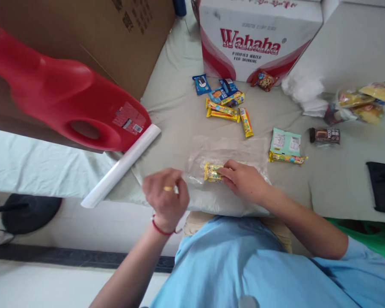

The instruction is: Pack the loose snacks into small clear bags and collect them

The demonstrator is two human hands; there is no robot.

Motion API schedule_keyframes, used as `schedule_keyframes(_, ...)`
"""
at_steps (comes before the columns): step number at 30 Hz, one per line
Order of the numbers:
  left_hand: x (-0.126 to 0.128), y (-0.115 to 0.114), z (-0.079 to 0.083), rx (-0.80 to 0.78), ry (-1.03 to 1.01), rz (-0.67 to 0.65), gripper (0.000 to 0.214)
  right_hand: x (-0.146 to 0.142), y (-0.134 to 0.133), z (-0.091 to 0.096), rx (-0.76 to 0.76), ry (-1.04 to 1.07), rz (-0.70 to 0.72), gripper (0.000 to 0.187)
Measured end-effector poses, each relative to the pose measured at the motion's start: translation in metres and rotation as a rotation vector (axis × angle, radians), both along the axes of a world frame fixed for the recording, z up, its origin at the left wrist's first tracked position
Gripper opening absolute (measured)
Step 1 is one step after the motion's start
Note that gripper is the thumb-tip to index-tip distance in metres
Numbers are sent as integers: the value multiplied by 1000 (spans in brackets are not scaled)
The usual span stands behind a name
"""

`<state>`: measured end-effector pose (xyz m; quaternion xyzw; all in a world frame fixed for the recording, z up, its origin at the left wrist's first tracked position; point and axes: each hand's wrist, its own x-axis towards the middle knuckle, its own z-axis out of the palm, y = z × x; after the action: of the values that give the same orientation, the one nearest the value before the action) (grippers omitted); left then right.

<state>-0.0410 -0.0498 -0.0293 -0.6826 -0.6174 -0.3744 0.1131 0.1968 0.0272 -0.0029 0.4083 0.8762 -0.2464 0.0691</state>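
Observation:
My right hand [244,179] grips the right end of yellow-wrapped snack bars [212,172], fingertips and thumb closed on them. The bars lie side by side on a clear plastic sheet [244,149] spread on the cloth; their right ends are hidden under my fingers. My left hand [165,194], a little blurred, hovers left of the sheet near the table's front edge. Its fingers are curled, and whatever they may hold is hidden. Beyond the sheet lie yellow snack sticks [223,110]. A mint-green packet [285,142] touches another yellow snack stick [287,158] to the right.
A white roll [122,167] rests against a red plastic bottle [93,102] at left, before a brown carton [115,42]. The Wahaba-style white box, lettered Wahaha [253,47], stands behind blue packets [201,84]. Right are a cocoa packet [325,136], snack bag [362,105] and black phone [383,186].

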Motion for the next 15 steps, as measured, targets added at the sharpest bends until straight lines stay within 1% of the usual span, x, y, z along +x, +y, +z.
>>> schedule_keyframes(1, 11, -4, 3, -23, 48, -138, 29, 1, 4, 1, -17, 14, 3, 34)
schedule_keyframes(2, 22, -7, 4, -69, 88, -244, 34, 2, 9, 4, -37, 32, 12, 33)
schedule_keyframes(3, 33, -7, 3, -126, 124, -292, 36, 3, 14, 7, -46, 50, 21, 33)
schedule_keyframes(4, 43, -5, 0, -193, 160, -303, 37, 5, 21, 9, -35, 71, 21, 33)
schedule_keyframes(6, 56, 2, -8, -315, 213, -281, 37, 5, 37, 11, 70, 110, -16, 36)
schedule_keyframes(8, 60, 9, -17, -396, 238, -276, 37, 3, 55, 6, 220, 116, -92, 43)
schedule_keyframes(10, 60, 12, -23, -433, 244, -288, 38, -3, 73, -4, 290, 62, -150, 57)
schedule_keyframes(12, 58, 13, -24, -452, 243, -290, 39, -10, 88, -13, 255, -30, -178, 64)
schedule_keyframes(13, 58, 12, -24, -460, 242, -289, 39, -13, 94, -15, 212, -69, -193, 61)
schedule_keyframes(15, 58, 11, -23, -473, 237, -286, 38, -17, 102, -13, 95, -98, -215, 44)
